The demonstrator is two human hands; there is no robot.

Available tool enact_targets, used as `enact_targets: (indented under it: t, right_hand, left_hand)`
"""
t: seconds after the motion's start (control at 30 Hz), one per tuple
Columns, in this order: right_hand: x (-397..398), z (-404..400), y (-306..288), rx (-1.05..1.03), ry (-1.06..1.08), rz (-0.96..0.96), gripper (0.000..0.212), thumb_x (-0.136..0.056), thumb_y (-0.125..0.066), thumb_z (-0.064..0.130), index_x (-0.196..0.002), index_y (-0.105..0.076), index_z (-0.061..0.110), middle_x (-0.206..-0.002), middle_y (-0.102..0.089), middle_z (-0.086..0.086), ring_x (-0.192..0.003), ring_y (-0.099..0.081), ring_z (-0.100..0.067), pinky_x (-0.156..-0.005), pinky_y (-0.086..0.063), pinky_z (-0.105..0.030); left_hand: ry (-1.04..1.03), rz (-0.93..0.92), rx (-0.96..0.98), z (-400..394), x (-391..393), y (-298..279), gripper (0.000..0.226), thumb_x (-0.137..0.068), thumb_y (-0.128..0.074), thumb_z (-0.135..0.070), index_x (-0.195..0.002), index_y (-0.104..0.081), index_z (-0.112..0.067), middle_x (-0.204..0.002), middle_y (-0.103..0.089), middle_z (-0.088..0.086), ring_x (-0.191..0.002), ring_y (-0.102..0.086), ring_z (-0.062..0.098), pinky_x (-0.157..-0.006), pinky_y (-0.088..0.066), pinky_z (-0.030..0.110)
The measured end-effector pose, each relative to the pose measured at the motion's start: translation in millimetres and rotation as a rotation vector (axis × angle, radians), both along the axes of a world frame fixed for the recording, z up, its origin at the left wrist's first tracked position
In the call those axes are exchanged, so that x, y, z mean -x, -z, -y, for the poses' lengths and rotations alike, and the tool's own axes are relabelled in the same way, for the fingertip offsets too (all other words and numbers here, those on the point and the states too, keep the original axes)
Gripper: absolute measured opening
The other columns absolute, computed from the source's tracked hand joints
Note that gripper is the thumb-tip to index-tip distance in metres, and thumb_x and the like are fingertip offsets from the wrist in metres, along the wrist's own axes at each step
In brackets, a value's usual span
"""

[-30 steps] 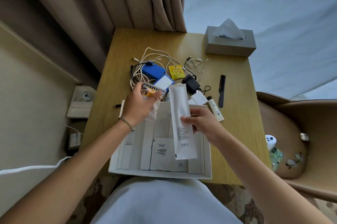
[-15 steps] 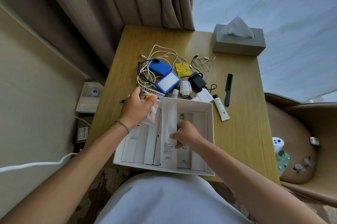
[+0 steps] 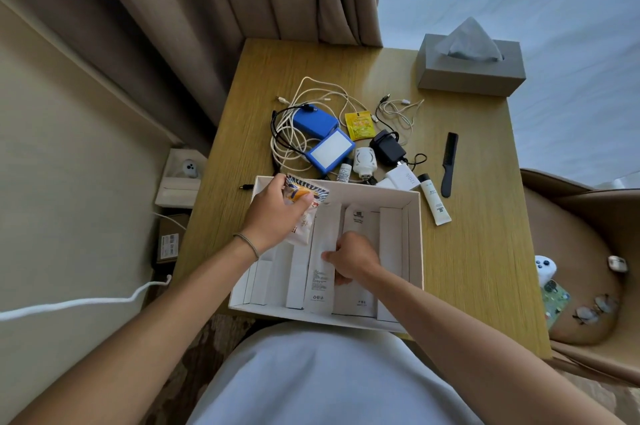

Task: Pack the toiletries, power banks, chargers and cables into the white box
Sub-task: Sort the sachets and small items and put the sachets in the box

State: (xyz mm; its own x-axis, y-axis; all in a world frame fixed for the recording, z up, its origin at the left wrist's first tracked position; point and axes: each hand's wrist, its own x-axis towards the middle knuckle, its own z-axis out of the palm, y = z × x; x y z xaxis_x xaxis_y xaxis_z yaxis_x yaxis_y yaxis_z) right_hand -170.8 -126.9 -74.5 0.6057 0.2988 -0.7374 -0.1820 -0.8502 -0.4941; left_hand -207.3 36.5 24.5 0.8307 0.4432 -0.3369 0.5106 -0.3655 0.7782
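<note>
So at this point the white box (image 3: 414,216) sat at the near edge of the counter (image 3: 467,268), open, with a few flat white packets already lined up lengthwise inside. The right hand (image 3: 353,260) was down in the box with its fingers curled on a long white sachet (image 3: 320,268), tucking it in next to the others. The left hand (image 3: 277,213) was clenched round a crinkly snack-style packet (image 3: 304,203) with orange and blue print, held over the box's 10 o'clock corner.

Most of the job looked undone to me. Out at 12 o'clock from the box were the two blue power banks (image 3: 317,121), a tangle of white and black cables (image 3: 294,144), a black charger (image 3: 388,147), a white plug (image 3: 401,178) and a yellow sachet (image 3: 360,125). A white tube (image 3: 434,197) lay just off the box's 1 o'clock corner, with a black comb (image 3: 449,161) beside it.

My two cents on doing this step well: press the sachet flat and parallel with its neighbours so it doesn't ride up. Keep the flat stuff to one side, since the bulky power banks and chargers will need room. I'd coil those cables before dropping them in, or they'll spring out and snag everything.
</note>
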Motion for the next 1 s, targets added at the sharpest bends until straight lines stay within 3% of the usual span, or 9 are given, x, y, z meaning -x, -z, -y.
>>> enact_targets:
  t: [0.07,0.17,0.23,0.37,0.5,0.6,0.77,0.93,1.0]
  right_hand:
    - [0,1,0,0.107,-0.147,0.143,0.03,-0.092,-0.066,0.039,-0.073,-0.067,0.017,-0.058,-0.071,0.001,-0.048,-0.069,-0.013,-0.05,-0.053,-0.026]
    - [0,1,-2,0.216,-0.297,0.282,0.036,-0.091,-0.062,0.049,-0.076,-0.064,0.017,-0.072,-0.072,-0.002,-0.07,-0.069,-0.021,-0.061,-0.05,-0.03]
    - [0,3,-8,0.218,-0.323,0.279,0.029,-0.091,-0.062,0.043,-0.076,-0.062,0.018,-0.077,-0.071,-0.002,-0.074,-0.068,-0.024,-0.063,-0.05,-0.03]
    - [-6,13,-33,0.208,-0.345,0.309,0.018,-0.085,-0.054,0.014,-0.067,-0.055,0.015,-0.067,-0.059,-0.003,-0.065,-0.061,-0.025,-0.052,-0.042,-0.027]
    - [-22,26,-71,0.184,-0.312,0.471,0.023,-0.082,-0.053,0.015,-0.06,-0.049,0.015,-0.063,-0.058,-0.002,-0.06,-0.061,-0.025,-0.052,-0.048,-0.028]
    - [-33,36,-92,0.166,-0.267,0.55,0.022,-0.086,-0.054,0.02,-0.066,-0.058,0.012,-0.065,-0.063,-0.001,-0.057,-0.059,-0.024,-0.048,-0.047,-0.027]
    - [-45,52,-108,0.159,-0.182,0.548,0.021,-0.088,-0.053,0.021,-0.086,-0.073,0.013,-0.083,-0.073,-0.003,-0.069,-0.067,-0.026,-0.062,-0.061,-0.04]
    - [-45,64,-107,0.138,-0.105,0.507,0.023,-0.089,-0.051,0.019,-0.091,-0.074,0.015,-0.084,-0.072,-0.003,-0.074,-0.066,-0.024,-0.062,-0.059,-0.036]
    - [-44,65,-107,0.123,-0.078,0.505,0.023,-0.089,-0.051,0.02,-0.09,-0.073,0.016,-0.085,-0.072,-0.002,-0.074,-0.066,-0.024,-0.062,-0.059,-0.037]
  left_hand:
    - [0.008,-0.012,-0.014,1,0,4,0.024,-0.092,-0.067,-0.03,-0.101,-0.058,-0.009,-0.099,-0.071,0.003,-0.093,-0.068,0.024,-0.084,-0.056,0.046]
    - [0.021,-0.04,0.032,3,0,9,0.02,-0.092,-0.066,-0.026,-0.106,-0.06,-0.014,-0.102,-0.072,-0.001,-0.096,-0.068,0.02,-0.087,-0.056,0.044]
    - [0.013,-0.067,0.109,5,0,13,0.019,-0.091,-0.064,-0.021,-0.109,-0.061,-0.018,-0.103,-0.072,-0.002,-0.097,-0.067,0.019,-0.089,-0.055,0.043]
    - [-0.017,-0.153,0.248,11,-4,22,0.032,-0.087,-0.061,-0.01,-0.118,-0.057,-0.019,-0.107,-0.07,0.0,-0.1,-0.067,0.02,-0.084,-0.055,0.037]
    - [0.028,-0.212,0.294,23,-8,37,0.047,-0.083,-0.062,-0.003,-0.124,-0.052,-0.023,-0.111,-0.068,-0.001,-0.1,-0.065,0.017,-0.079,-0.055,0.032]
    - [0.04,-0.23,0.318,37,-12,52,0.05,-0.083,-0.061,0.002,-0.123,-0.05,-0.026,-0.113,-0.066,-0.003,-0.102,-0.064,0.018,-0.074,-0.054,0.027]
    - [-0.002,-0.237,0.245,55,-23,76,0.039,-0.079,-0.073,-0.006,-0.114,-0.061,-0.018,-0.108,-0.07,0.002,-0.102,-0.065,0.021,-0.091,-0.054,0.036]
    - [-0.015,-0.229,0.203,68,-33,91,0.023,-0.079,-0.075,-0.015,-0.099,-0.067,-0.023,-0.098,-0.073,0.001,-0.095,-0.067,0.02,-0.081,-0.052,0.03]
    - [0.002,-0.242,0.174,71,-35,94,0.022,-0.077,-0.078,-0.018,-0.097,-0.07,-0.023,-0.097,-0.073,-0.001,-0.095,-0.067,0.02,-0.085,-0.054,0.033]
